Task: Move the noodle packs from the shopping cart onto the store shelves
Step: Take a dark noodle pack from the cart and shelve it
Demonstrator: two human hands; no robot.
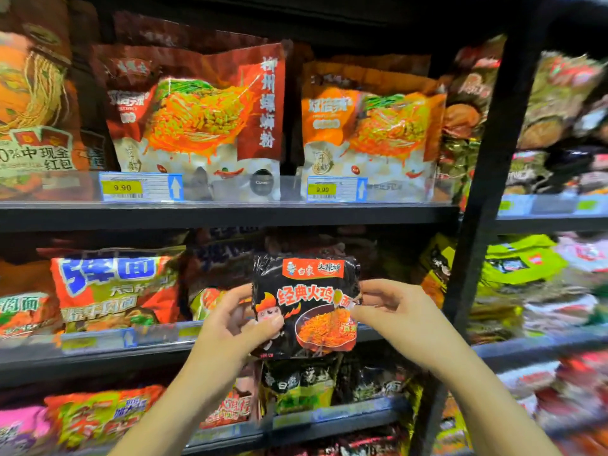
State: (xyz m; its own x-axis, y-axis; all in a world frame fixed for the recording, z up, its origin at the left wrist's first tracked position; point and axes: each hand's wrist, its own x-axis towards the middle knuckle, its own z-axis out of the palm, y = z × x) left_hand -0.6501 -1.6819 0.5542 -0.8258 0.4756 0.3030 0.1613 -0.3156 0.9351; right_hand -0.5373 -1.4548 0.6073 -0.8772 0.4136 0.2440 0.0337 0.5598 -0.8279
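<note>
Both hands are on one glossy black plastic noodle pack (305,306) with an orange-red brand banner on top and a bowl of orange noodles printed on the front. The left hand (232,325) pinches the pack's left edge, thumb pressed flat on the front over the little cartoon figure, other fingers tucked behind. The right hand (399,312) pinches the right edge, fingertips curled onto the front by the printed bowl. The pack is upright, label facing the camera, held in the air in front of the middle dark metal shelf (98,352) (can't tell if it touches anything behind it).

Straight below the grip sit more black-and-green noodle bags (301,388) on the lower shelf. Left of the left hand stands an orange and white noodle bag with big blue characters (115,287). Above the pack, on the upper shelf, are two red-orange pouches (200,110) with yellow 9.90 price tags (122,187) just below them. Right of the right hand runs a black shelf upright (487,179), with blurry bright green packs (523,260) past it.
</note>
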